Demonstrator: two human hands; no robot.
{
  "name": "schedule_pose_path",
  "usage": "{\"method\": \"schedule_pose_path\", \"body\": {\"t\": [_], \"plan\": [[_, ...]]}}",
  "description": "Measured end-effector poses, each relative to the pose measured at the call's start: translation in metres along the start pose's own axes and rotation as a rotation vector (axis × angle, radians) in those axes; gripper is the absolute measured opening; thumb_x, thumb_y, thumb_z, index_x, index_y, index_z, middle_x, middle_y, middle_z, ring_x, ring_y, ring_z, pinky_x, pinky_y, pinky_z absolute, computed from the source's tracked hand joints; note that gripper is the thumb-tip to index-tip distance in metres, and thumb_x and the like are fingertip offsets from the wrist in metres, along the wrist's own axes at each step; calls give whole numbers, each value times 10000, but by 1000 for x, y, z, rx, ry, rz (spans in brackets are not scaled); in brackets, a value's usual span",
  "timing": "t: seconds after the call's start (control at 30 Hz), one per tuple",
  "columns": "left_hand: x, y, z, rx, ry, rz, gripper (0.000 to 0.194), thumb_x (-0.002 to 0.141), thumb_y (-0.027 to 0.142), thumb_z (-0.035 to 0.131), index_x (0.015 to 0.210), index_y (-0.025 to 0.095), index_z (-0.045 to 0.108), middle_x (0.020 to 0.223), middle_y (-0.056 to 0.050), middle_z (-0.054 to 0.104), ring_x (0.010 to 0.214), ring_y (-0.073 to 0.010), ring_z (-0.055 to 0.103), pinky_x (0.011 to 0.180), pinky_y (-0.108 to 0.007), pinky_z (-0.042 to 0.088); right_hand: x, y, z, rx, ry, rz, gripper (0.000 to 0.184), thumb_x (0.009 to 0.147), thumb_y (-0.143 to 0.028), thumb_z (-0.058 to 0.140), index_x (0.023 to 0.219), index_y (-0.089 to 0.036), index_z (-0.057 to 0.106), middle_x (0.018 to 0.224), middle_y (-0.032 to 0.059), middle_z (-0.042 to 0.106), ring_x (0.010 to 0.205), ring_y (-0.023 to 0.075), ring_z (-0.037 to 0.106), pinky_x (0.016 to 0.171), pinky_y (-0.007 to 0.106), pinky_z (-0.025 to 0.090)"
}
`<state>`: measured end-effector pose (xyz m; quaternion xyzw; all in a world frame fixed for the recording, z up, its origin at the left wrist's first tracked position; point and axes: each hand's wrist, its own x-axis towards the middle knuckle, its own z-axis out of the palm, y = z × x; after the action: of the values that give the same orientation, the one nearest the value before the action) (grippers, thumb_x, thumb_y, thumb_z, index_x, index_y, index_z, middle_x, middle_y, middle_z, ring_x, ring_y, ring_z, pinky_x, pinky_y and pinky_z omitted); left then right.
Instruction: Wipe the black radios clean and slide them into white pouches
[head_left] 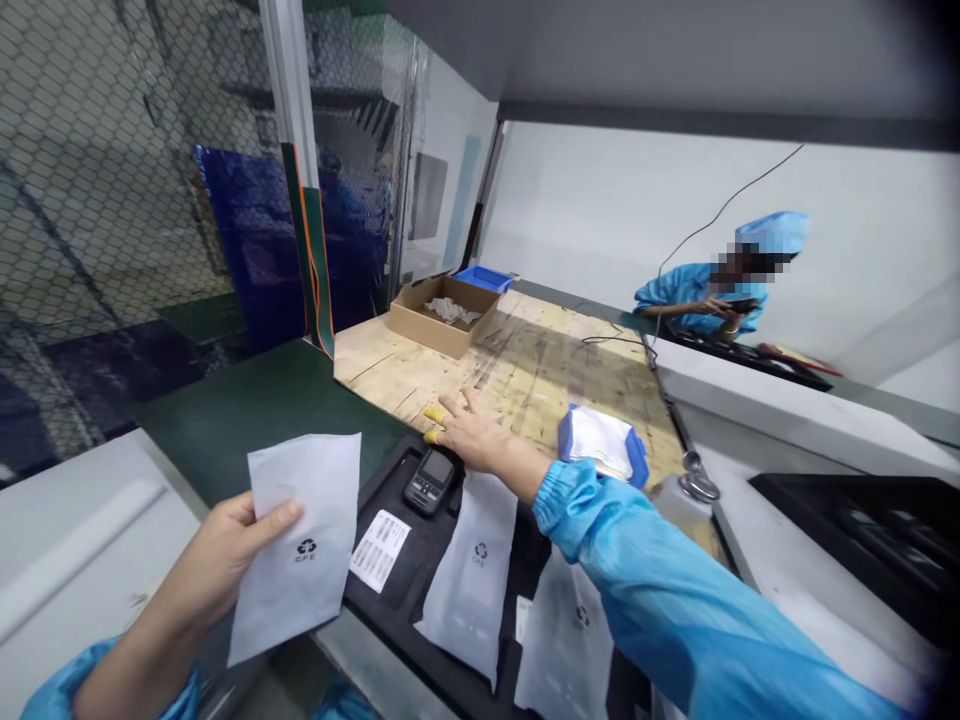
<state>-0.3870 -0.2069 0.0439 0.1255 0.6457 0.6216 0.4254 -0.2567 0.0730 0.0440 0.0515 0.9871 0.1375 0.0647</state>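
My left hand (225,560) grips a white plastic bag (300,545) printed with a recycling mark, holding it up over the bench's near edge. My right hand (469,435) reaches forward in a blue sleeve. It lies flat with fingers spread on the worn wooden board (525,370), and yellow finger cots cover two fingertips. Just below that hand a small black handheld device (430,480) rests on a black tray (405,590). Two more white bags (472,575) lie across the tray, beside a white barcode label (379,550).
An open cardboard box (441,315) with a blue bin (482,279) behind it stands at the board's far end. A blue tray of white bags (604,445) sits right of my hand, near a metal dispenser (694,490). Another person in blue (712,290) works beyond the partition.
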Motion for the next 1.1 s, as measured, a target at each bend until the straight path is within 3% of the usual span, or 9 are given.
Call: {"method": "schedule_pose_path", "body": {"t": [0.2, 0.4, 0.57, 0.77, 0.9, 1.1], "plan": [[2, -11, 15, 254, -12, 165, 409, 520, 472, 800, 716, 142, 659, 632, -19, 655, 550, -167, 575, 508, -240, 439, -17, 3, -15, -84, 127, -7, 343, 842, -60, 491, 1112, -207, 642, 1372, 139, 480, 1387, 352, 221, 1070, 690, 69], [-5, -12, 37, 472, 21, 297, 338, 499, 452, 729, 585, 136, 644, 539, 14, 549, 546, -138, 473, 501, -220, 341, -73, 25, -44, -262, 649, 118, 371, 821, -40, 503, 1093, -258, 629, 1350, 93, 515, 1376, 320, 267, 1053, 700, -17], [-14, -3, 56, 489, -64, 315, 305, 485, 414, 727, 608, 142, 662, 544, 25, 536, 542, -126, 443, 502, -213, 328, -128, 18, -81, -304, 893, 269, 494, 698, -65, 626, 1120, -321, 597, 1360, 74, 494, 1369, 330, 268, 1037, 692, 22], [-25, 3, 79, 536, -195, 308, 321, 495, 421, 736, 599, 132, 639, 559, 20, 524, 554, -125, 435, 503, -207, 315, -164, -13, -94, -298, 988, 288, 463, 700, -195, 686, 1131, -341, 594, 1259, 75, 542, 1332, 329, 325, 1059, 651, 38], [-35, 5, 87, 532, -323, 312, 332, 516, 429, 748, 585, 128, 625, 552, 20, 510, 550, -119, 425, 503, -203, 312, -181, -19, -90, -370, 983, 259, 497, 719, -118, 642, 1151, -354, 573, 1251, 68, 544, 1332, 311, 337, 1057, 663, 33], [-43, 3, 93, 530, -441, 342, 275, 517, 370, 776, 589, 132, 658, 571, 15, 549, 553, -113, 439, 518, -197, 339, -202, -18, -89, -398, 1036, 335, 494, 740, -73, 624, 1135, -365, 574, 1229, 48, 561, 1308, 305, 376, 1054, 684, 64]]}}
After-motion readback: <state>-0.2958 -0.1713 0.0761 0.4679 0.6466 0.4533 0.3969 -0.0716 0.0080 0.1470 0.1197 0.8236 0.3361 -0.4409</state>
